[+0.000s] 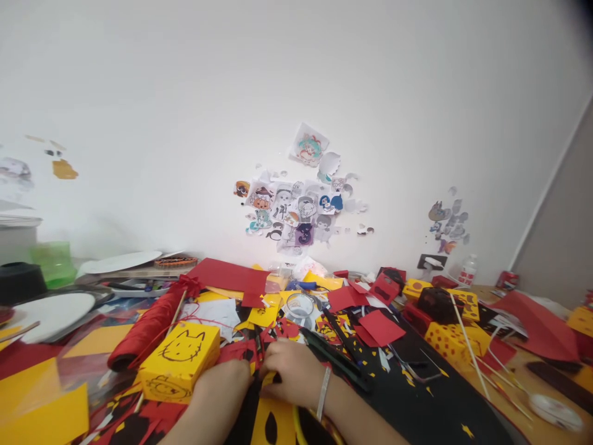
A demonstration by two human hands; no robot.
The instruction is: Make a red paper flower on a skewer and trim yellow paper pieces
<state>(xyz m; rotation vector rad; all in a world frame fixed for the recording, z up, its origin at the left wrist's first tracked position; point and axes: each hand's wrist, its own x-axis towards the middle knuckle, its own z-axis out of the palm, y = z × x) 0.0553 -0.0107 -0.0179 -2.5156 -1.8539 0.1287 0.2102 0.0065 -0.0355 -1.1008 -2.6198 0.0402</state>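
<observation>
Both of my hands are low in the middle of the view, over the cluttered table. My right hand (288, 371), with a pale band at the wrist, has bent fingers pressed down at the top of a yellow paper strip (274, 423) that bears a black leaf-shaped mark. What its fingertips hold is too small to name. My left hand (229, 380) lies just beside it, its fingers hidden behind the back of the hand. Left of my left hand stands a yellow box (180, 361) with a cat face drawn on top.
A red roll (151, 330) lies at the left near yellow sheets (46, 402). Scissors-like dark tools (336, 358) and red squares (382, 327) lie right of centre. Spotted yellow boxes (456, 343), thin sticks and a bottle (467, 271) are further right. Stickers (296, 210) cover the wall.
</observation>
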